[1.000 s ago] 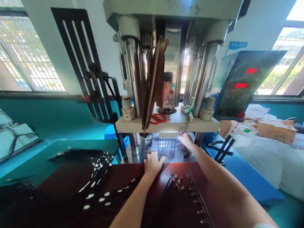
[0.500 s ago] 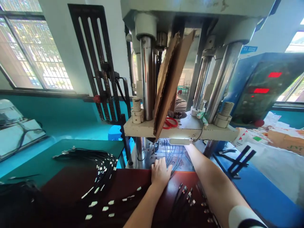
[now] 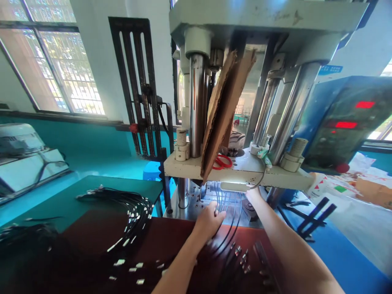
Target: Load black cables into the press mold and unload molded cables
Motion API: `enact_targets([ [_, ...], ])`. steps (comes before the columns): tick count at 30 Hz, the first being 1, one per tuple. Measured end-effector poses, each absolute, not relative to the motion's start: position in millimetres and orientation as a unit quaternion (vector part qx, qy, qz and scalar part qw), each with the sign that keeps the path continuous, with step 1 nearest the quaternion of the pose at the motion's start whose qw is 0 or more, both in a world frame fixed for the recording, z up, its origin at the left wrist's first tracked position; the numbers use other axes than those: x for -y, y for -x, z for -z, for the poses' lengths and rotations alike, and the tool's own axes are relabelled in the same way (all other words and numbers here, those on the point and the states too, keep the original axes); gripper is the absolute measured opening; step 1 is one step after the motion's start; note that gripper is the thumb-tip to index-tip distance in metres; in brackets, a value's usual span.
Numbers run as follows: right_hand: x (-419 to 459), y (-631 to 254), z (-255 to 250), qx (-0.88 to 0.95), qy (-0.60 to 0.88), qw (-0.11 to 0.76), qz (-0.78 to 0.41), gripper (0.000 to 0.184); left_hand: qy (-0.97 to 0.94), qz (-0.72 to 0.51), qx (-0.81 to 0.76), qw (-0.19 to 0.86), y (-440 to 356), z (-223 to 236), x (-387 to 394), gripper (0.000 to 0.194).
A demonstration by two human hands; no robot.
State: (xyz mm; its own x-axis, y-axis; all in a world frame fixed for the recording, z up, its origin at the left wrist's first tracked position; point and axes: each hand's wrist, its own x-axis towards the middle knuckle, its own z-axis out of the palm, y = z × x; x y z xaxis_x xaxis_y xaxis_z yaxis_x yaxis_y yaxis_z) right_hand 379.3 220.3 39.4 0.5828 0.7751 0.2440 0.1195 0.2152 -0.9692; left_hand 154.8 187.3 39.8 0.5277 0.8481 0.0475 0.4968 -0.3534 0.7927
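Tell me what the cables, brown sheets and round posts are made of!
Cables: probably rubber or plastic outside, dark, smooth-looking; they bend in curves. Brown sheets: cardboard, dull, with ragged edges. Round posts: polished metal, probably steel, because bright streaks gleam on them.

Daylight enters by the window (image 3: 67, 65) left of the press (image 3: 263, 18); panes overexposed. White glow at the lamp bar (image 3: 234, 187) under the press's middle plate. Glare streaks on its steel columns (image 3: 197, 102). Desk (image 3: 171, 232) before the press: dim, its white connectors (image 3: 119, 262) blurred. Red displays (image 3: 364, 105) right of it: bloomed, unreadable. Wide-angle stretch toward edges.
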Motion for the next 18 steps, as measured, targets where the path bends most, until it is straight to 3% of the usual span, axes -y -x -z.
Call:
enact_targets([
  [5, -162, -369, -32, 0.302, 0.549, 0.711, -0.320, 0.034, -0.728, -0.254, -0.351, 0.531, -145, -56, -181, 0.031],
  [11, -80, -347, -51, 0.257, 0.507, 0.759, -0.318, 0.030, -0.393, -0.241, -0.242, 0.854, -165, -41, -143, 0.033],
  [15, -47, -340, -61, 0.248, 0.470, 0.790, -0.304, 0.027, -0.361, -0.176, -0.184, 0.897, -170, -33, -117, 0.028],
  [18, -33, -334, -65, 0.246, 0.455, 0.804, -0.293, 0.027, -0.394, -0.095, -0.097, 0.909, -169, -34, -103, 0.037],
])
